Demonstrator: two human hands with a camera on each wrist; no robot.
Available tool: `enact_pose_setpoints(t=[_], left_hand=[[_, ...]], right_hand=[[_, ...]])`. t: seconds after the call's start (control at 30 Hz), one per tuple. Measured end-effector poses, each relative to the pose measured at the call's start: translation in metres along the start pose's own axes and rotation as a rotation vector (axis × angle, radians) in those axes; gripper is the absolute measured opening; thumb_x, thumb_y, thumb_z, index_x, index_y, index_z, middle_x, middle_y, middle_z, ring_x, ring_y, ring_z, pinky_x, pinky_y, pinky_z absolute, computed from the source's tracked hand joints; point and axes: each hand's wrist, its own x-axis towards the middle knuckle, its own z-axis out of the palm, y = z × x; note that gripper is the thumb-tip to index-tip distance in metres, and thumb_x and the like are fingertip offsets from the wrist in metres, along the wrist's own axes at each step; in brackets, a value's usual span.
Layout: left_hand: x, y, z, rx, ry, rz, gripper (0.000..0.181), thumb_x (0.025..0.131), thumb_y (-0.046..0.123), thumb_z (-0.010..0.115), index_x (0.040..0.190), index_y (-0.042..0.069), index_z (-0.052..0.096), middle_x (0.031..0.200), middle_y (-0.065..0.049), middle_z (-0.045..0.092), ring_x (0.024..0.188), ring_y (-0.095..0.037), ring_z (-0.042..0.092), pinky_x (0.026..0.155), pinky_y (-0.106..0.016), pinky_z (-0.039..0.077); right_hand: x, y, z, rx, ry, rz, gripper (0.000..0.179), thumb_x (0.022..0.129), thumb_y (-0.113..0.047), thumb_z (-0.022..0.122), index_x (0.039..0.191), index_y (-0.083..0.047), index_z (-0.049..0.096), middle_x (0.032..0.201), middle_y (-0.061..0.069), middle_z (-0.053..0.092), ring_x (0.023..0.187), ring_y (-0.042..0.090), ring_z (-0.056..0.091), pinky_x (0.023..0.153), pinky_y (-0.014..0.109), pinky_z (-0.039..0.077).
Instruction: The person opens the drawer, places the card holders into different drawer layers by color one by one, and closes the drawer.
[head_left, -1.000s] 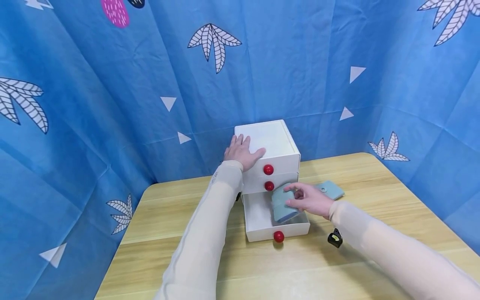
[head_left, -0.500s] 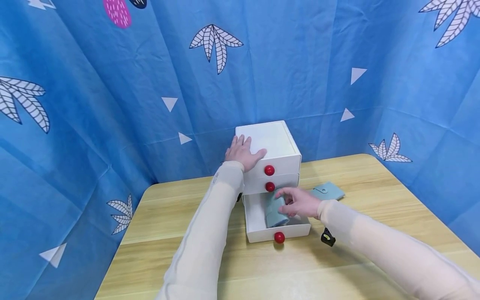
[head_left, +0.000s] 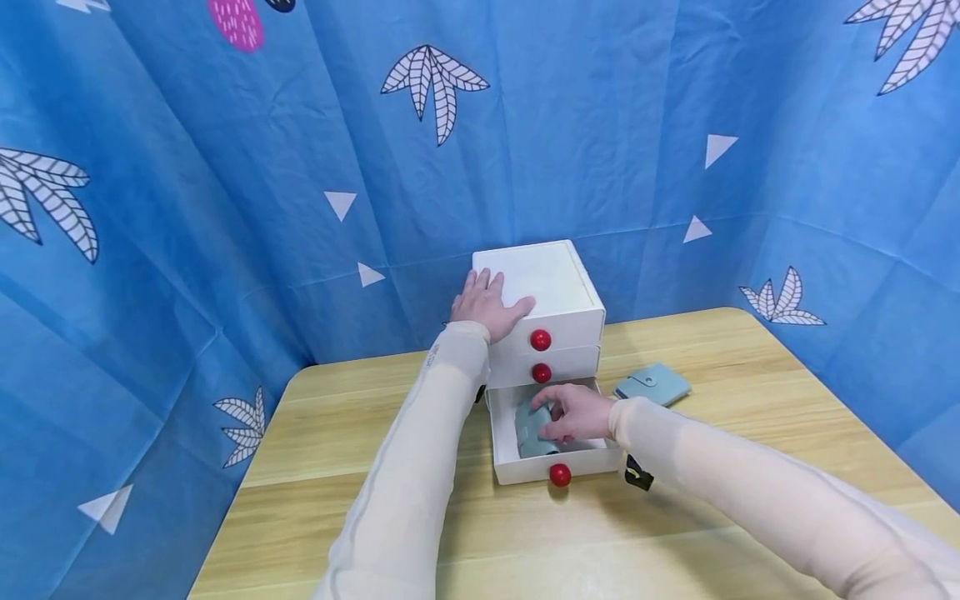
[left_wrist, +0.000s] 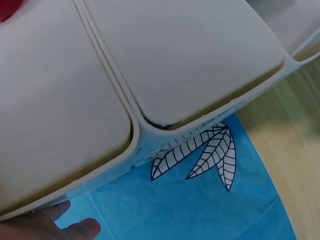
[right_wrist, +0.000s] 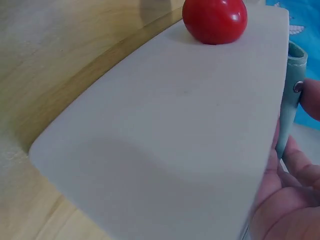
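Observation:
A small white cabinet [head_left: 551,275] with red knobs stands at the back of the table, its bottom drawer [head_left: 521,473] pulled out. On the cabinet's top, toward the left edge, rests my left hand [head_left: 489,307], fingers spread. Inside the drawer my right hand [head_left: 579,413] pinches a pale blue-green snap wallet [head_left: 529,429] between thumb and fingers. The right wrist view shows the wallet [right_wrist: 291,95] on edge behind the drawer front, its metal snap beside the thumb. Whether the wallet touches the drawer's floor, I cannot tell.
A second blue-green snap wallet [head_left: 663,384] lies on the wooden table [head_left: 360,417], right of the cabinet. Two upper drawers with red knobs [head_left: 541,340] are closed. A blue patterned curtain [head_left: 585,150] hangs behind and on both sides.
My right hand has moved left and lower into the drawer with the wallet, which now sits at the drawer's left side. The left hand has stayed on the cabinet top.

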Motion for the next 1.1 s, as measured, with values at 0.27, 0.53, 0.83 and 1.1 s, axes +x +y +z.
enact_pose_setpoints(t=[0.27,0.53,0.83,1.1], left_hand=[[0.001,0.002,-0.001,0.016,-0.004,0.006,0.085,0.087,0.072,0.038,0.155,0.024,0.021,0.161,-0.002,0.013,0.148,-0.026,0.001,0.115,-0.049,0.015],[0.001,0.002,0.000,0.012,-0.007,-0.001,0.085,0.087,0.072,0.037,0.155,0.024,0.021,0.161,-0.002,0.013,0.148,-0.026,0.001,0.115,-0.049,0.015],[0.001,0.000,0.000,0.016,0.002,-0.002,0.085,0.087,0.072,0.037,0.155,0.023,0.021,0.161,-0.002,0.013,0.148,-0.027,0.001,0.115,-0.050,0.015],[0.002,0.002,0.000,0.012,0.003,0.002,0.084,0.087,0.071,0.038,0.154,0.023,0.022,0.161,-0.003,0.014,0.147,-0.027,0.002,0.115,-0.050,0.017]], right_hand=[[0.008,-0.005,0.005,-0.049,-0.027,-0.010,0.041,0.083,-0.015,0.075,0.122,-0.013,0.060,0.079,0.005,0.064,0.067,0.019,0.062,0.070,0.032,0.052],[0.014,-0.010,0.003,-0.180,-0.062,0.016,0.041,0.082,-0.018,0.076,0.120,-0.017,0.060,0.085,0.003,0.059,0.071,0.017,0.060,0.076,0.033,0.050],[0.018,-0.016,-0.001,-0.281,-0.154,0.049,0.045,0.081,-0.017,0.077,0.122,-0.016,0.059,0.094,0.003,0.058,0.072,0.016,0.063,0.081,0.036,0.052],[0.027,-0.011,0.004,-0.383,-0.206,0.091,0.051,0.079,-0.022,0.079,0.125,-0.019,0.058,0.094,0.001,0.056,0.069,0.014,0.064,0.074,0.031,0.054]])
